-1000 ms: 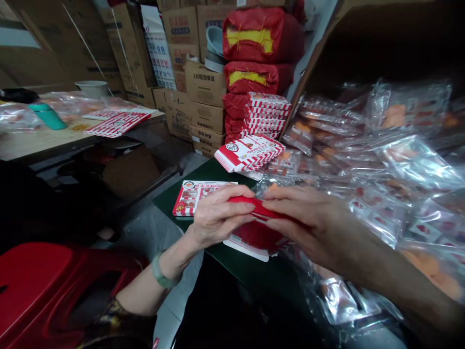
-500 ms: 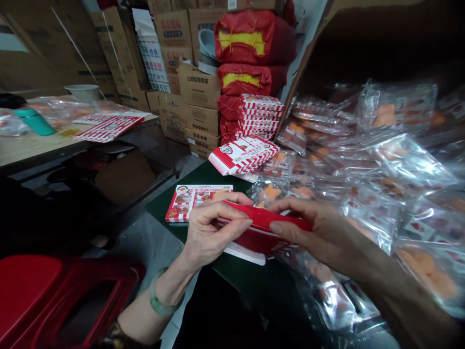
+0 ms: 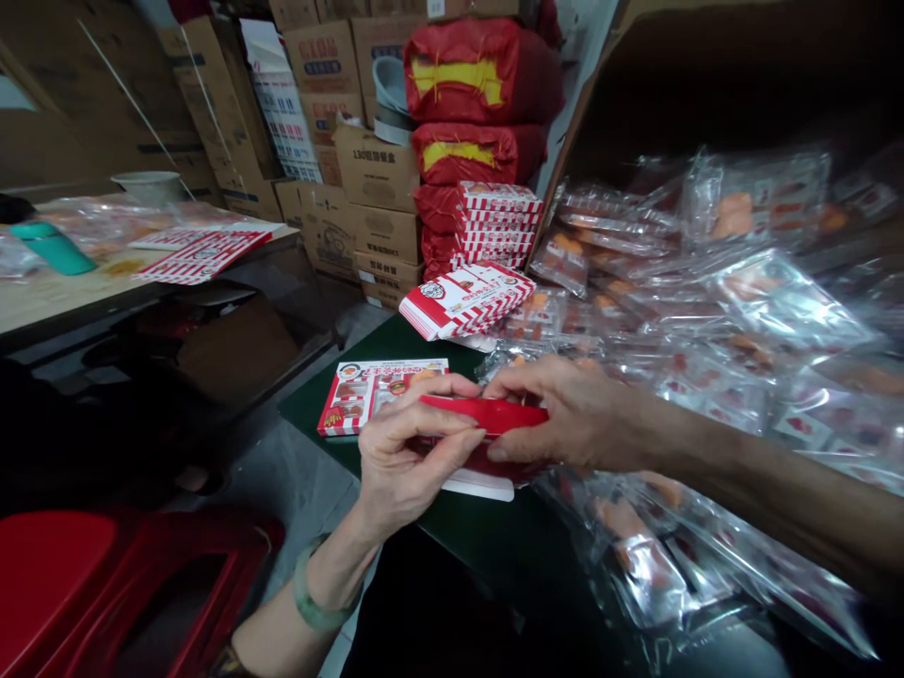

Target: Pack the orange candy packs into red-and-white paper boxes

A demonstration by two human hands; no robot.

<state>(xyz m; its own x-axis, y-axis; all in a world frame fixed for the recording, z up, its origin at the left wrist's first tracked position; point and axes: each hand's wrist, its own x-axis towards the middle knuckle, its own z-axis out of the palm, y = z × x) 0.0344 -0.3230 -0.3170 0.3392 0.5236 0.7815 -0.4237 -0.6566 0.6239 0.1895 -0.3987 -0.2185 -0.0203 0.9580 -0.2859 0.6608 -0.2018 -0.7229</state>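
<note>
Between both hands is a red cardboard box, held above the green tabletop with a white flap sticking out below. My left hand pinches its left end between thumb and fingers. At the other end, my right hand grips the top edges, thumb on the near side and fingers on the far side. What is inside the box is hidden. Just behind my left hand lies a printed red-and-white box, flat on the table. Farther back rests a stack of flattened red-striped cartons.
Clear plastic packs with orange pieces are heaped on the right. Striped boxes stand stacked behind. A red stool is at lower left; a wooden table with a teal bottle is farther left. Brown cartons line the back.
My right hand has moved left along the box, closer to my left hand, and grips its upper edges there. The left hand keeps its pinch. The view has shifted slightly.
</note>
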